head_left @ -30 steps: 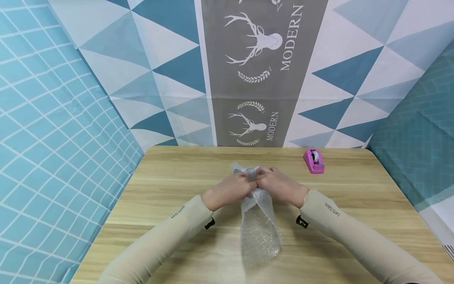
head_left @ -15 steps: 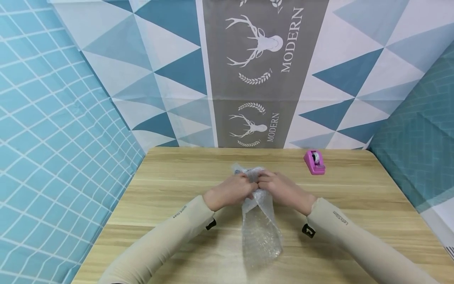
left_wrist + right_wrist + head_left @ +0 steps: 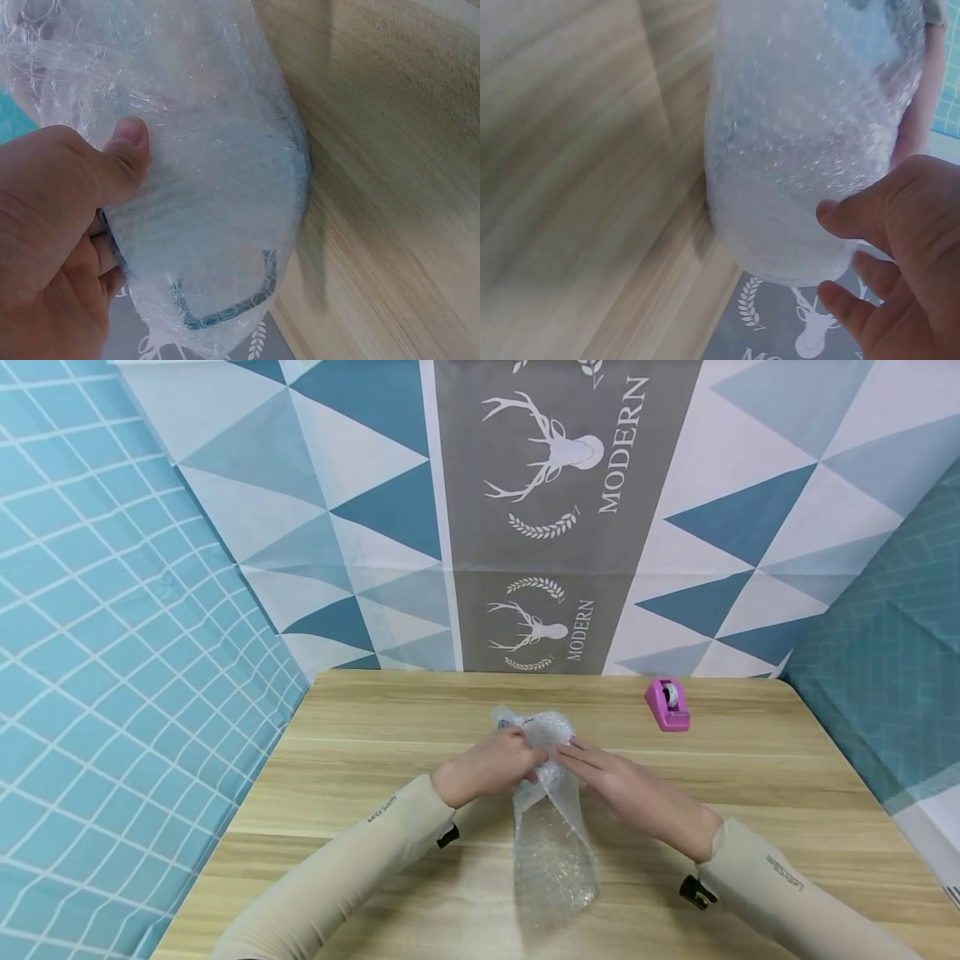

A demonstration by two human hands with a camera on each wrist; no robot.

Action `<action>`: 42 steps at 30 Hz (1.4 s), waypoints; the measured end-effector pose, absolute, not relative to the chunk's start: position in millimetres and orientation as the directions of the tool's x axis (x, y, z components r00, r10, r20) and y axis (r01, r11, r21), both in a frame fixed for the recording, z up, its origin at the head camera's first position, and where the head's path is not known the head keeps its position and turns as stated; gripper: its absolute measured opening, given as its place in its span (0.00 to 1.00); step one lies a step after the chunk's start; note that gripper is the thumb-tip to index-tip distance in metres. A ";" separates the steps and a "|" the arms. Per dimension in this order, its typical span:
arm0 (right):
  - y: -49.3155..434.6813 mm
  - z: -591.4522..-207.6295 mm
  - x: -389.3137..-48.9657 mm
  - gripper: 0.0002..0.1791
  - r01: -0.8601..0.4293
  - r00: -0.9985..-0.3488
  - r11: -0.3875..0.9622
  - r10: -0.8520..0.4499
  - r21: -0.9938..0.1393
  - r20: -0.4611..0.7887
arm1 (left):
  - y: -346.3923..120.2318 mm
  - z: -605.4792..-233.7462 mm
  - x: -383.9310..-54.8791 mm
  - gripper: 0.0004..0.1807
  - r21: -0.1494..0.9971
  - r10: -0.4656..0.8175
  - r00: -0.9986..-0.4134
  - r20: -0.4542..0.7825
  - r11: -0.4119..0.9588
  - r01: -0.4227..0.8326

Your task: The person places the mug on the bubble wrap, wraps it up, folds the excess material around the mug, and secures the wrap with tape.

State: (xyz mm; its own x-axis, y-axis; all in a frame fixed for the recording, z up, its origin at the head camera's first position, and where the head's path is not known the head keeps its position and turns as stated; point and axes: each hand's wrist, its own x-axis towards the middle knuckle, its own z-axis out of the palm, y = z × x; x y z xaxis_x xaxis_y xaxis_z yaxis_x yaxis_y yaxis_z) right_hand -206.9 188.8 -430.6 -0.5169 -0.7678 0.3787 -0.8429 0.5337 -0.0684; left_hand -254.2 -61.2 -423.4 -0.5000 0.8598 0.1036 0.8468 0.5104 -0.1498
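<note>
Clear bubble wrap (image 3: 555,852) hangs as a loose flap toward the table's near side, its upper part wound round an item. Through the layers in the left wrist view, a dark teal U-shaped line (image 3: 225,311) shows; what the item is I cannot tell. My left hand (image 3: 495,764) grips the wrapped bundle (image 3: 210,195) by its left side, thumb on the front, fingers behind. Extended fingers of my right hand (image 3: 618,781) lie at the bundle's right side. In the right wrist view its thumb touches or nearly touches the wrap, and the fingers are spread apart.
A pink tape dispenser (image 3: 669,704) with a roll stands at the back right of the wooden table (image 3: 360,727). Patterned cloth (image 3: 390,527) hangs behind the table, with blue checked cloth (image 3: 112,652) on the left and teal cloth (image 3: 892,635) on the right.
My right hand has loosened its curled hold on the wrap, straightened its fingers and drawn back to the right and nearer. The left hand keeps its grip in nearly the same place.
</note>
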 end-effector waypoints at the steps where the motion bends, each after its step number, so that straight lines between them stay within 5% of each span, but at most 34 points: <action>1: 190.7 -430.0 -202.9 0.33 -0.842 -0.519 0.536 -0.766 -0.069 0.380 | -60.8 -423.7 -254.4 0.10 -0.156 0.860 -0.500 0.103 0.511 0.846; 9: 208.4 -419.6 -167.0 0.36 -0.838 -0.524 0.541 -0.754 -0.078 0.396 | -59.6 -423.7 -254.3 0.09 -0.158 0.859 -0.502 0.100 0.512 0.844; 16: 224.1 -415.5 -136.9 0.22 -0.835 -0.517 0.548 -0.750 -0.051 0.411 | -61.7 -422.7 -252.9 0.09 -0.157 0.860 -0.499 0.102 0.510 0.846; 19: 227.8 -416.9 -127.2 0.29 -0.833 -0.518 0.552 -0.749 -0.044 0.414 | -62.5 -421.7 -252.5 0.09 -0.146 0.860 -0.498 0.109 0.509 0.848; 24: 227.9 -417.6 -112.9 0.28 -0.832 -0.528 0.550 -0.747 -0.072 0.404 | -61.6 -420.4 -252.5 0.09 -0.148 0.861 -0.494 0.123 0.508 0.849; 33: 211.1 -422.9 -90.6 0.40 -0.813 -0.579 0.523 -0.773 -0.255 0.261 | -61.7 -420.9 -251.5 0.10 -0.163 0.861 -0.493 0.127 0.508 0.846; 42: 189.5 -441.2 -91.2 0.39 -0.860 -0.502 0.453 -0.835 -0.233 0.227 | -59.8 -422.8 -253.3 0.09 -0.155 0.860 -0.495 0.123 0.509 0.847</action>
State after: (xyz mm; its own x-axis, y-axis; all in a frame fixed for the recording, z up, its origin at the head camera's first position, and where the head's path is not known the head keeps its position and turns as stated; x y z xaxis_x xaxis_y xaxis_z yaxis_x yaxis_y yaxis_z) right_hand -91.2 189.5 -441.2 -0.5016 -0.8348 0.2271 -0.8602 0.4533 -0.2335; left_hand -253.3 -59.8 -422.8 -0.4948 0.8603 0.1229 0.8467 0.5091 -0.1546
